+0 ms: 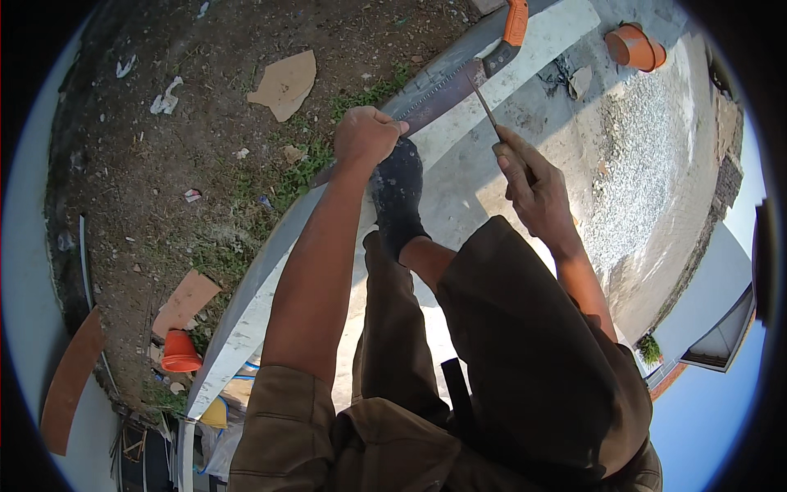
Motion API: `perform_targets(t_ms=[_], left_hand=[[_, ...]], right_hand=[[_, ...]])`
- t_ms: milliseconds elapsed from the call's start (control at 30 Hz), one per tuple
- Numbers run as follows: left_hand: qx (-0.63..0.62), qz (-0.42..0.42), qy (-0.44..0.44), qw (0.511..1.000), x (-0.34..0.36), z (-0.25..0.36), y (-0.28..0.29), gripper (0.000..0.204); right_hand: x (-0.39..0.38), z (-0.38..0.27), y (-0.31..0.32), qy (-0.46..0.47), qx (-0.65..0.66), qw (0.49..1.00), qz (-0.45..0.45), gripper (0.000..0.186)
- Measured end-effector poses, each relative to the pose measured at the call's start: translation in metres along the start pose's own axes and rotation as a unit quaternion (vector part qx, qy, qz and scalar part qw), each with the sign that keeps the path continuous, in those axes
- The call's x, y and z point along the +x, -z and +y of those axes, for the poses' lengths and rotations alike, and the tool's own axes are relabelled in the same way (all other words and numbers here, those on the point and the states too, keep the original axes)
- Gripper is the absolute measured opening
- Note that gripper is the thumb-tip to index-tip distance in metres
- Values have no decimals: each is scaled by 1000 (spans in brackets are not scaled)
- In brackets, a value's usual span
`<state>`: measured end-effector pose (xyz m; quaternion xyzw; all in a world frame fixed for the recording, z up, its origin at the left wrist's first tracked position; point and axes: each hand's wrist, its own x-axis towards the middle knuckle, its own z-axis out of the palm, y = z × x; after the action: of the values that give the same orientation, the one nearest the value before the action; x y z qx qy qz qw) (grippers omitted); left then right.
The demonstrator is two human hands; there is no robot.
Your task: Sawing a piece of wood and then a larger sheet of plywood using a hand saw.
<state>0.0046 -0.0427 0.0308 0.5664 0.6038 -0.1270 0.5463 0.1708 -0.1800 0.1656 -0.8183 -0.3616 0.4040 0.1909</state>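
Observation:
A handsaw with a toothed blade and an orange handle lies along a pale concrete ledge, its handle at the far end. My left hand is closed on the near end of the blade, thumb pressed over it. Just beside that hand, my foot in a dark sock stands at the blade. My right hand is wrapped round the handle of a slim metal file. The file slants up to the left, and its tip is by the blade near the saw's handle; whether they touch, I cannot tell.
Left of the ledge is bare soil with weeds, litter and a torn brown board piece. An orange pot lies near left. To the right, an orange bucket is tipped on concrete, with pale gravel beyond my right hand.

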Motion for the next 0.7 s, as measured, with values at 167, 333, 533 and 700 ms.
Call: perform_targets(t_ms=[167, 333, 533, 700], left_hand=[[30, 43, -45, 998, -6, -4, -6, 30], [-8, 83, -67, 994, -9, -10, -14, 28], [-38, 83, -85, 992, -5, -16, -18, 30], [-23, 70, -91, 993, 0, -18, -18, 30]], right_hand=[[-40, -41, 80, -6, -12, 994, 106, 38], [-45, -69, 109, 27, 41, 975, 217, 37], [-6, -51, 88, 63, 45, 974, 212, 37], [5, -21, 49, 34, 69, 991, 113, 38]])
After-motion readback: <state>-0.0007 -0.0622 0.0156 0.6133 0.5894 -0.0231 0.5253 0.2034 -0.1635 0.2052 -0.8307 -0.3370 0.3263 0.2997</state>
